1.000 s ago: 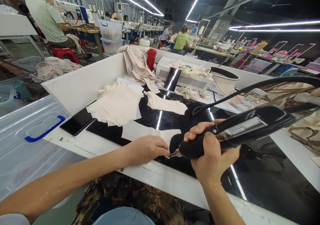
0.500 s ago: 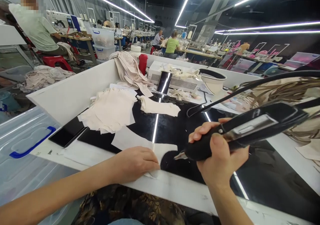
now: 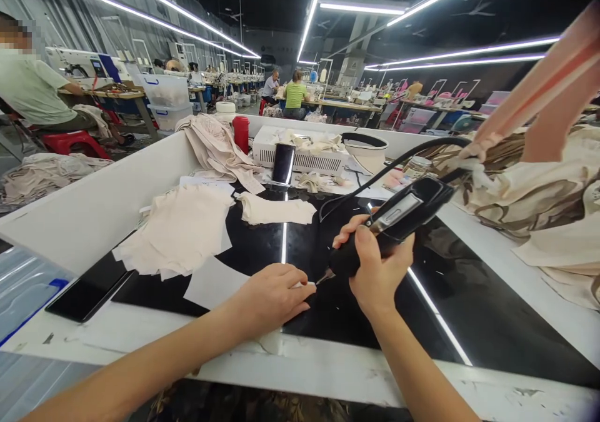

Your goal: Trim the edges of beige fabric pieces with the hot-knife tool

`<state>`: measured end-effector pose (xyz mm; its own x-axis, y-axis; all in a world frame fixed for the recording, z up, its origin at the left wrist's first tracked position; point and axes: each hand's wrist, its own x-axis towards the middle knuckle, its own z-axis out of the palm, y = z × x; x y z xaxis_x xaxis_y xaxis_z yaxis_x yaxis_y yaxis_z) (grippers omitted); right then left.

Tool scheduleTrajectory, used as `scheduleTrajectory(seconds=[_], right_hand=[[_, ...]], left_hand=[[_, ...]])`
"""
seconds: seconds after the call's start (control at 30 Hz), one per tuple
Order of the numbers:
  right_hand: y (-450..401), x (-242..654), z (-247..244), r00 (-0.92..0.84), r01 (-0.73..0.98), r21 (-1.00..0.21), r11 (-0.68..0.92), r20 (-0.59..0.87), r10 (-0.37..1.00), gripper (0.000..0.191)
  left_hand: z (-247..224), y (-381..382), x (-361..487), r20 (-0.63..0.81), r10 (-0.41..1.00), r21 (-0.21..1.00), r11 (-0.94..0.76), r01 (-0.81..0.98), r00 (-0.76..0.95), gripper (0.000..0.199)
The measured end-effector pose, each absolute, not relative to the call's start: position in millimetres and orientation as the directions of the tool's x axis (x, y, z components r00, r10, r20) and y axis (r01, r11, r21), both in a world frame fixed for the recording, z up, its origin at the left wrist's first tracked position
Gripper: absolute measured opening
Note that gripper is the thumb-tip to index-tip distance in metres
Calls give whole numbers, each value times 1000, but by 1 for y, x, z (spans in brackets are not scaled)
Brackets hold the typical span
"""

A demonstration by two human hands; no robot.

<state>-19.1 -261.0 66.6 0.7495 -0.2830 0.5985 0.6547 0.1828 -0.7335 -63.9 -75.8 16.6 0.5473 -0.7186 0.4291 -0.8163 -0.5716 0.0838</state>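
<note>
In the head view, the metal tip (image 3: 325, 277) of the black tool (image 3: 398, 216) has come in beside the left hand's (image 3: 274, 297) fingertips, where half a second ago a gap lay between; whether it touches them, I cannot tell. The white piece (image 3: 213, 286), whose curved right end showed then, is now largely covered by that hand, and a pink strip (image 3: 525, 84) has appeared at far right. Clear bins (image 3: 166, 89) with blue handles stand stacked at far left, something pale inside the upper one; another clear bin (image 3: 23, 291) sits at near left, its contents unclear. The red cup (image 3: 240, 135) stands at the far side — its inside hidden — and the white-walled worktable (image 3: 98, 212) holds a pile of cream pieces (image 3: 178, 228) left of centre. The left hand's thumb and fingers pinch a small white edge over the black surface (image 3: 347, 325); the right hand (image 3: 375, 266) is closed around the tool's body — fingers wrapped, thumb on top.
</note>
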Motion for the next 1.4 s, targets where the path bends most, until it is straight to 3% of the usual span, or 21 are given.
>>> scheduleTrajectory(seconds=[0.2, 0.87, 1.13, 1.4], right_hand=[[-259, -17, 63, 752, 653, -728, 207, 592, -290, 34], [-254, -18, 62, 766, 635, -751, 180, 584, -269, 31], [-257, -27, 63, 771, 636, -735, 237, 586, -251, 33], [-257, -29, 62, 773, 628, -759, 171, 582, -253, 31]], left_hand=[[10, -74, -62, 369, -718, 90, -605, -791, 591, 29], [7, -73, -64, 408, -681, 167, -599, -783, 608, 22], [6, -72, -64, 403, -688, 158, -598, -786, 604, 22], [5, -72, -64, 405, -681, 188, -590, -785, 609, 20]])
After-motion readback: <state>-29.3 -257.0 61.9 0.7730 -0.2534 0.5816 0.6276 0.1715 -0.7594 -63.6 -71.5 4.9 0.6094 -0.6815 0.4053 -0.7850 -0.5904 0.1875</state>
